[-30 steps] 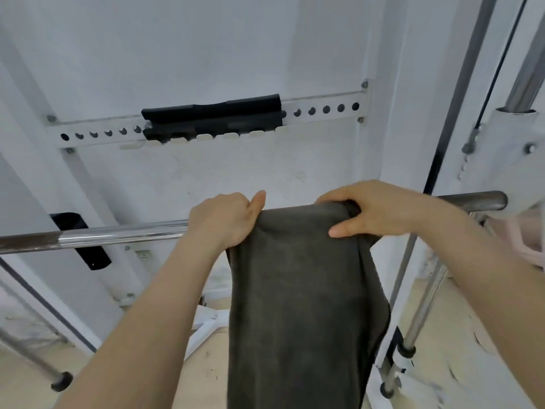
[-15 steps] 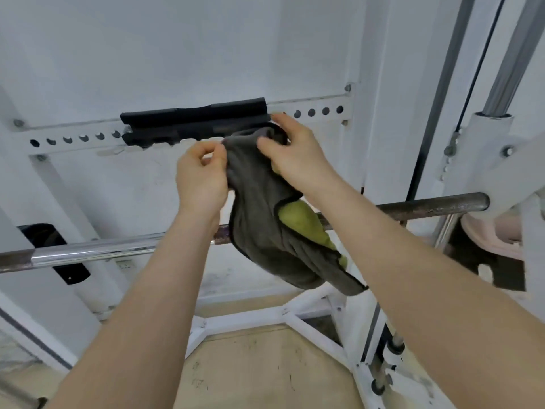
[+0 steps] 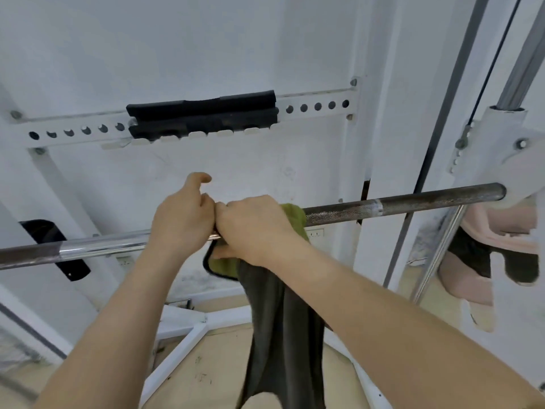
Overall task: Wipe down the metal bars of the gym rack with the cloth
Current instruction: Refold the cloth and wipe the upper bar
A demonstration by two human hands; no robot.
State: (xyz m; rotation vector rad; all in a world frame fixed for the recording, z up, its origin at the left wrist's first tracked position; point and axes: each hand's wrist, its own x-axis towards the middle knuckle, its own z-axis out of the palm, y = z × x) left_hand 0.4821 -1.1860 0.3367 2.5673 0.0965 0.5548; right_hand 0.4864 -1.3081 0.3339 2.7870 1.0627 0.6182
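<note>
White wall (image 3: 206, 39) backs the rack (image 3: 296, 98); the barbell (image 3: 413, 206) runs left to right. Your right hand (image 3: 256, 228) clamps the cloth (image 3: 280, 320) over mid-bar, with your left hand (image 3: 182, 219) curled on bare steel alongside. The knurled length lies rightward.

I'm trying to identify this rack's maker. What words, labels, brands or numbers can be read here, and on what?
No readable text anywhere in the head view.
The bar, the holed crossbeam, the black pad and the cloth carry no print or label.
The dark floor marks are too blurred to tell whether they are writing.
</note>
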